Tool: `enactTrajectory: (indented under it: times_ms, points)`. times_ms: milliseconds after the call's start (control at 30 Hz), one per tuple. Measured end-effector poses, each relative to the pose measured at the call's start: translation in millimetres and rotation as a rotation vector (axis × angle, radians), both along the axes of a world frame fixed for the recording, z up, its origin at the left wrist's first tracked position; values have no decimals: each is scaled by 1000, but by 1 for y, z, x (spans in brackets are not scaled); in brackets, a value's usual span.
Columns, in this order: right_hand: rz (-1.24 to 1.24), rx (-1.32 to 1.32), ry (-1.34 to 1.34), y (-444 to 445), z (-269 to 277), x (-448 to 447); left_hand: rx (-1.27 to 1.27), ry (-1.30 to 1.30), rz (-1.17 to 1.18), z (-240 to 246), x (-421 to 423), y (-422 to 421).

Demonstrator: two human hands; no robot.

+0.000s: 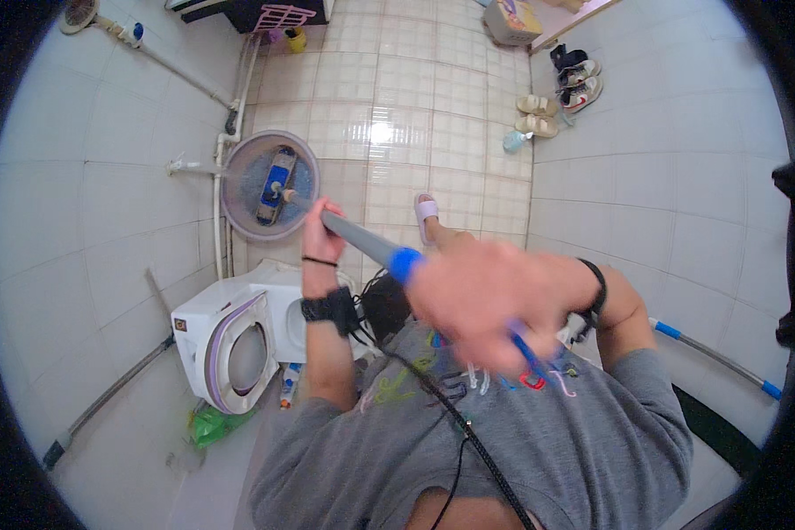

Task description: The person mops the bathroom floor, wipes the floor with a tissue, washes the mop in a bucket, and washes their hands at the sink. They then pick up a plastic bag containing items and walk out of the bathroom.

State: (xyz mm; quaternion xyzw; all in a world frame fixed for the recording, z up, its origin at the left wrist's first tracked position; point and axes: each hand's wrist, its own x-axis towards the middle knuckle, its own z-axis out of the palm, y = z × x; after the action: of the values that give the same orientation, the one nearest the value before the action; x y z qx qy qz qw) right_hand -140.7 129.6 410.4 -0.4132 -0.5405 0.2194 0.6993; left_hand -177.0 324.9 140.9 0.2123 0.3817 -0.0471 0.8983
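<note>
My left hand (323,232) is wrapped around the lower part of a grey mop handle (364,240). Higher up, my right hand (487,298), blurred, grips the same handle just past its blue collar (404,265). A blue loop (527,348) shows below that fist. At the far end, a flat mop head (278,185) with a blue middle plate lies tilted inside a round plastic basin (313,159). Water in the basin looks bluish-grey. From the wall tap (180,165), a stream of water runs into the basin's left side.
A white toilet-like fixture (199,305) with a raised lid stands on the left, near a green plastic bag (215,425). My slippered foot (427,211) is on glossy floor tiles. Along the right wall are shoes (580,93), sandals (536,124) and a pump bottle (515,141).
</note>
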Motion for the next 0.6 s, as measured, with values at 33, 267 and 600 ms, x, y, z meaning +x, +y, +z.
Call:
enactTrajectory:
  times_ms: [33, 267, 600]
  points:
    - [-8, 60, 46, 0, 13, -3, 1, 70, 13, 22, -5, -10]
    - [28, -48, -99, 10, 1, 15, 118, 52, -43, -1, 5, 6]
    - [259, -70, -75, 9, 26, 21, -32, 77, 105, 41, -4, -14]
